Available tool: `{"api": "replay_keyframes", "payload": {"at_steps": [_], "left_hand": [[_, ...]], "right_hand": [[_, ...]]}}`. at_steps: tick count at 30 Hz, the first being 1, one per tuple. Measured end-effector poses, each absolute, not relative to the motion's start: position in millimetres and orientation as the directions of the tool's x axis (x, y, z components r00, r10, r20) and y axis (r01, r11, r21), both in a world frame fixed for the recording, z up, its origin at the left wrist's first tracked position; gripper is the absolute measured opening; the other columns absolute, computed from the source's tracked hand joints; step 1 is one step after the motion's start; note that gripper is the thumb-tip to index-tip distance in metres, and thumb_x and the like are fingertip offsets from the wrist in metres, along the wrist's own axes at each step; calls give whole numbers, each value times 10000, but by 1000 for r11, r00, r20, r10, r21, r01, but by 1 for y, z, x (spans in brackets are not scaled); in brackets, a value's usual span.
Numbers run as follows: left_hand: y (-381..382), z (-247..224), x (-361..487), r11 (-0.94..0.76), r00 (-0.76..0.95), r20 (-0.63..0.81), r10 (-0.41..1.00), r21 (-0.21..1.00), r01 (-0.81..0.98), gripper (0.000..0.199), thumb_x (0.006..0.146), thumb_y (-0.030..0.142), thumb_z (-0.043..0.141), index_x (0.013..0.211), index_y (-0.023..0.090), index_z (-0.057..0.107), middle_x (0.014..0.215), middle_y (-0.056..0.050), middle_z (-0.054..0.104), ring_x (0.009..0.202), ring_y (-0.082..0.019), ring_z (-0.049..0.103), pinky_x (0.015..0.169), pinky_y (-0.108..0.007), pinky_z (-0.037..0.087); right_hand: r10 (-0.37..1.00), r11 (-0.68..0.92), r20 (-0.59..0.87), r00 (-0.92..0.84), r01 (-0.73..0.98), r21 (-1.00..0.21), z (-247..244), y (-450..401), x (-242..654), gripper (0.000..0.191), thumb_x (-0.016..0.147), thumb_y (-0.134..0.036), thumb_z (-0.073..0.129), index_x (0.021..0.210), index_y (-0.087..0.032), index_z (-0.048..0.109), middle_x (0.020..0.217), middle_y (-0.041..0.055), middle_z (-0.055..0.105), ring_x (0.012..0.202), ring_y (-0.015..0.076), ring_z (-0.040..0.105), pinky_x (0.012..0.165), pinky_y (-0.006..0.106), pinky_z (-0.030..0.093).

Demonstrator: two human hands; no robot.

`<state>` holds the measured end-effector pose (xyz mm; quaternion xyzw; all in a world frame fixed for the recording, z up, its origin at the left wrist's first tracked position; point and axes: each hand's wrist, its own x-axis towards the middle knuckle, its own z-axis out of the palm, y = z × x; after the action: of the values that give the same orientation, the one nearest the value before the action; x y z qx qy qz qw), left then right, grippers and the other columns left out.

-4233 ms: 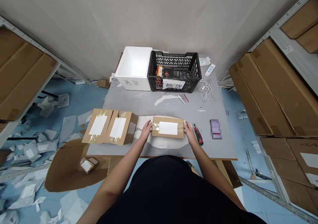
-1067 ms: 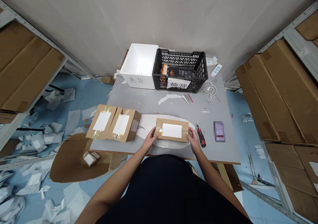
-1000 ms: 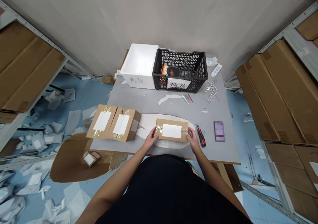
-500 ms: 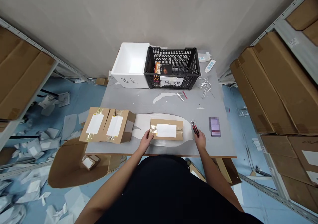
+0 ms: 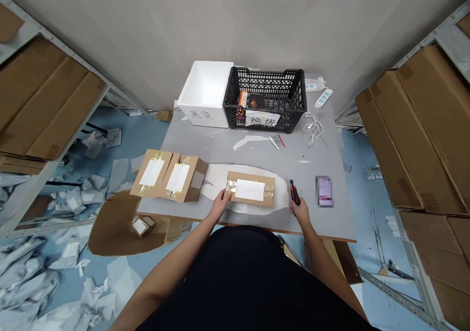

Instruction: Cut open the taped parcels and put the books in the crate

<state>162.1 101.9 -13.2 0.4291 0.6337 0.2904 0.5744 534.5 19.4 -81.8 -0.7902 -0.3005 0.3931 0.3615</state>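
Observation:
A flat cardboard box [image 5: 269, 197] with a white label and clear tape lies on the pale worn patch of the table [image 5: 220, 147]. My left hand [image 5: 221, 203] grips its left end, thumb on top and the other fingers mostly hidden. To the right of the box, my right hand [image 5: 301, 211] is closed around a red and black utility knife [image 5: 294, 194], whose tip points away from me. A phone [image 5: 324, 192] with a blurred screen lies right of that hand. Two taped, labelled cardboard boxes [image 5: 198, 179] stand side by side at the table's left.
At the back stand a white foam box [image 5: 211, 119] and a black plastic crate [image 5: 264, 105] holding a few packages. Power strips [image 5: 323, 98] and a white cable [image 5: 313, 128] lie right of it. An open carton [image 5: 110, 233] sits below the left edge; shelves with cartons flank both sides.
The view has shifted, so the table appears slightly farther right. The knife has come up off the table in my right hand and stands more upright. My left hand stays on the box.

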Motion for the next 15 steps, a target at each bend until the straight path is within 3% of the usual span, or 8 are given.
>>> {"api": "replay_keyframes", "payload": {"at_steps": [3,7,10,12,15], "left_hand": [[100,-14,163,458,11,-468,884,869,188,498,822,532,598,1195,203,587,1295,-100,608,1213,-259,543,1044,-379,380],[98,-17,163,455,-11,-459,888,875,168,494,821,532,603,1195,210,592,1286,-97,609,1213,-270,538,1039,-381,382],[97,-20,162,450,-17,-453,892,880,152,488,815,530,612,1180,206,599,1266,-93,621,1193,-277,548,1030,-386,391],[97,-23,163,450,-30,-451,892,881,144,486,806,529,623,1168,204,606,1243,-92,633,1168,-281,563,1018,-391,401],[96,-28,165,450,-53,-447,893,884,125,472,802,529,628,1148,208,620,1211,-90,650,1145,-285,575,1012,-396,406]], "right_hand": [[771,-549,-431,468,147,-823,-55,17,518,552,729,-513,612,1189,-215,552,705,2,657,476,184,587,473,330,499],[846,-488,-414,337,174,-855,-7,29,492,693,744,-482,627,1378,-257,456,859,25,692,481,164,571,482,332,501],[926,-375,-340,165,288,-881,25,51,471,651,739,-405,653,1367,-315,508,1067,46,698,747,245,665,691,397,543],[961,-264,-277,25,386,-884,41,68,456,601,742,-355,659,1333,-358,549,1211,22,657,1007,297,637,866,428,500],[947,-106,-249,-201,537,-837,52,92,434,572,788,-304,626,1346,-394,538,1202,9,655,1077,299,597,938,421,444]]}}
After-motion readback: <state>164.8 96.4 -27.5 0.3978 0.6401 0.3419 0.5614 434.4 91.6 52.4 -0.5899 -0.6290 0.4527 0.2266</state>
